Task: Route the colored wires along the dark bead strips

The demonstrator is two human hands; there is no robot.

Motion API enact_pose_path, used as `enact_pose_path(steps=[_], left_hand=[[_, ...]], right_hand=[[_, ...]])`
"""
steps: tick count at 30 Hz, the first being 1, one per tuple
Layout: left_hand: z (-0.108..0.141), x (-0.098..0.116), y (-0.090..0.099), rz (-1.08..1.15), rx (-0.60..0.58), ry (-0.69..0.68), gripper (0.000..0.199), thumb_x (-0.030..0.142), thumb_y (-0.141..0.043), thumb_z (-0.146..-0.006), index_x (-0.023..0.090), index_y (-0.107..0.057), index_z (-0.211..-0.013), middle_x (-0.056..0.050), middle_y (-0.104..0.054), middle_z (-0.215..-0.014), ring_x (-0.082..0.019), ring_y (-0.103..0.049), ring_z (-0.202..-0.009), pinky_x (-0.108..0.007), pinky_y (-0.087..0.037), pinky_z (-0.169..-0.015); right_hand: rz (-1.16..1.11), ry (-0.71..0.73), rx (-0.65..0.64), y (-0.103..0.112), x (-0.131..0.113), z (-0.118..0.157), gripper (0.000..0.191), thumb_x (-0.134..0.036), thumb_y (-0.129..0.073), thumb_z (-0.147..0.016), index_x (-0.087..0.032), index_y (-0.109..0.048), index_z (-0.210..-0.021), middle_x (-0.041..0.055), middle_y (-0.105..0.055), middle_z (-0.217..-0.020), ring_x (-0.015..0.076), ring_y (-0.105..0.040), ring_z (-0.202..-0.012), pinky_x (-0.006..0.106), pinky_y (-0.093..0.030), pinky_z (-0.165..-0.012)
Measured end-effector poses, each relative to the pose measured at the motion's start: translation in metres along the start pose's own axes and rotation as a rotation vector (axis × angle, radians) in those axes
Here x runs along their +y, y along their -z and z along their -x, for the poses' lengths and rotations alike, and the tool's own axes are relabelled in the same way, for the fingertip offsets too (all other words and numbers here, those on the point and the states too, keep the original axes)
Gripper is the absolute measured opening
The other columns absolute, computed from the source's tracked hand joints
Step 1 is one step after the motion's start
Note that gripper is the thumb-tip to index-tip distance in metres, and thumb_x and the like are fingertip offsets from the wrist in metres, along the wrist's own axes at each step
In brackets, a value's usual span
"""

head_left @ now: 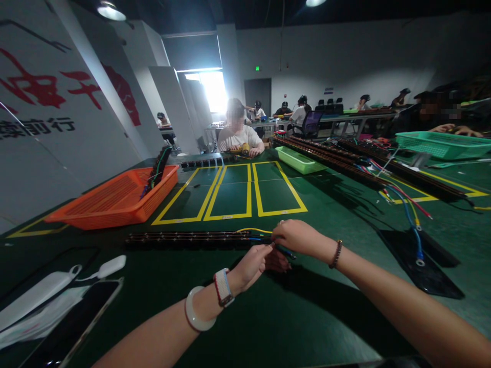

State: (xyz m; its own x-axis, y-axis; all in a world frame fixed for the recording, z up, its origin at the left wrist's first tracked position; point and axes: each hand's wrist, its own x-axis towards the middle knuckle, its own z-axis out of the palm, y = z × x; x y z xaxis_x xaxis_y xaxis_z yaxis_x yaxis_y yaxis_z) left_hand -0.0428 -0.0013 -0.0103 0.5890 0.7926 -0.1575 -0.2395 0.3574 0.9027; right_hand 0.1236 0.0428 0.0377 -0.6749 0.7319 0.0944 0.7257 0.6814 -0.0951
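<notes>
A long dark strip with rows of shiny points lies crosswise on the green table, and yellow, blue and black wires come out of its right end. At those wires my left hand is closed in a pinch, fingertips against those of the other hand. My right hand comes in from the right, its fingers curled and closed at the same spot. Whatever is between the fingertips is too small to make out. A yellow wire runs from the strip toward my right fingers. A dark wire end sticks out beneath my right hand.
At left stands an orange basket with a wired strip in it. Further off are a green tray, long dark strips and a teal basket. Ring-ended cables hang over a black sheet at right. A person sits opposite.
</notes>
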Motion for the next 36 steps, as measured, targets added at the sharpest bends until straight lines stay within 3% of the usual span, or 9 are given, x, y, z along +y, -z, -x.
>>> enact_pose_path(steps=[5, 8, 11, 15, 18, 22, 27, 31, 36], left_hand=[[0.001, 0.001, 0.002, -0.102, 0.000, 0.003, 0.041, 0.039, -0.041, -0.089, 0.006, -0.066, -0.086, -0.017, -0.068, -0.088, -0.022, -0.064, -0.083, -0.035, -0.047, -0.078], [0.001, 0.002, 0.003, -0.130, -0.015, -0.010, 0.041, 0.039, -0.039, -0.090, 0.007, -0.065, -0.087, -0.017, -0.068, -0.090, -0.022, -0.064, -0.084, -0.036, -0.047, -0.079], [0.002, 0.003, 0.002, -0.137, -0.013, 0.001, 0.042, 0.040, -0.038, -0.090, 0.007, -0.064, -0.088, -0.017, -0.067, -0.090, -0.023, -0.064, -0.085, -0.037, -0.046, -0.079], [0.002, 0.005, -0.001, -0.121, 0.004, 0.020, 0.040, 0.038, -0.040, -0.090, 0.006, -0.064, -0.085, -0.018, -0.067, -0.088, -0.022, -0.064, -0.083, -0.036, -0.047, -0.078], [0.002, 0.005, -0.002, -0.068, 0.024, 0.022, 0.038, 0.038, -0.043, -0.089, 0.005, -0.062, -0.087, -0.018, -0.067, -0.089, -0.023, -0.064, -0.083, -0.037, -0.047, -0.078], [-0.002, 0.002, 0.002, 0.079, 0.021, 0.044, 0.043, 0.043, -0.039, -0.090, 0.005, -0.060, -0.092, -0.021, -0.066, -0.095, -0.025, -0.064, -0.090, -0.042, -0.043, -0.089], [-0.008, -0.001, 0.007, 0.277, 0.010, 0.059, 0.042, 0.044, -0.036, -0.091, 0.009, -0.057, -0.101, -0.017, -0.065, -0.100, -0.023, -0.061, -0.097, -0.044, -0.037, -0.098], [-0.008, -0.003, 0.005, 0.392, 0.147, 0.016, 0.027, 0.034, -0.041, -0.092, 0.013, -0.058, -0.097, -0.011, -0.064, -0.101, -0.019, -0.061, -0.094, -0.040, -0.040, -0.096], [-0.013, -0.008, 0.006, 0.446, 0.262, -0.027, 0.016, 0.023, -0.045, -0.090, 0.014, -0.057, -0.092, -0.008, -0.065, -0.095, -0.015, -0.060, -0.086, -0.032, -0.044, -0.088]], right_hand=[[-0.263, -0.041, 0.193, -0.016, 0.014, -0.012, 0.021, -0.026, -0.057, -0.085, -0.019, -0.065, -0.103, 0.0067, -0.064, -0.094, 0.0184, -0.058, -0.087, 0.028, -0.042, -0.075], [-0.373, -0.018, 0.150, -0.038, 0.024, -0.018, 0.031, -0.035, -0.064, -0.080, -0.018, -0.065, -0.107, 0.0071, -0.065, -0.098, 0.0213, -0.056, -0.093, 0.031, -0.041, -0.081], [-0.487, -0.060, 0.059, -0.053, 0.029, -0.022, 0.033, -0.035, -0.065, -0.077, -0.016, -0.066, -0.103, 0.0058, -0.067, -0.090, 0.0182, -0.059, -0.080, 0.027, -0.042, -0.071], [-0.557, -0.111, -0.043, -0.058, 0.029, -0.025, 0.022, -0.032, -0.061, -0.078, -0.013, -0.070, -0.083, 0.0015, -0.064, -0.067, 0.0131, -0.055, -0.060, 0.022, -0.036, -0.055], [-0.542, -0.116, 0.004, -0.057, 0.028, -0.025, 0.018, -0.028, -0.061, -0.078, -0.013, -0.070, -0.075, 0.0014, -0.063, -0.064, 0.0124, -0.054, -0.060, 0.022, -0.035, -0.056], [-0.370, -0.057, 0.147, -0.050, 0.022, -0.024, 0.011, -0.020, -0.062, -0.076, -0.015, -0.070, -0.073, 0.0021, -0.064, -0.069, 0.0123, -0.053, -0.065, 0.022, -0.035, -0.061], [0.071, 0.043, 0.233, -0.035, 0.004, -0.018, 0.014, -0.018, -0.061, -0.079, -0.016, -0.067, -0.067, 0.0035, -0.061, -0.069, 0.0159, -0.048, -0.070, 0.030, -0.032, -0.068], [0.346, 0.145, 0.225, -0.030, -0.014, -0.013, 0.014, -0.013, -0.055, -0.083, -0.014, -0.065, -0.072, 0.0080, -0.059, -0.074, 0.0208, -0.047, -0.076, 0.034, -0.032, -0.069], [0.462, 0.189, 0.239, -0.039, -0.032, -0.007, 0.019, -0.006, -0.049, -0.084, -0.008, -0.064, -0.095, 0.0120, -0.058, -0.086, 0.0231, -0.047, -0.078, 0.036, -0.038, -0.070]])
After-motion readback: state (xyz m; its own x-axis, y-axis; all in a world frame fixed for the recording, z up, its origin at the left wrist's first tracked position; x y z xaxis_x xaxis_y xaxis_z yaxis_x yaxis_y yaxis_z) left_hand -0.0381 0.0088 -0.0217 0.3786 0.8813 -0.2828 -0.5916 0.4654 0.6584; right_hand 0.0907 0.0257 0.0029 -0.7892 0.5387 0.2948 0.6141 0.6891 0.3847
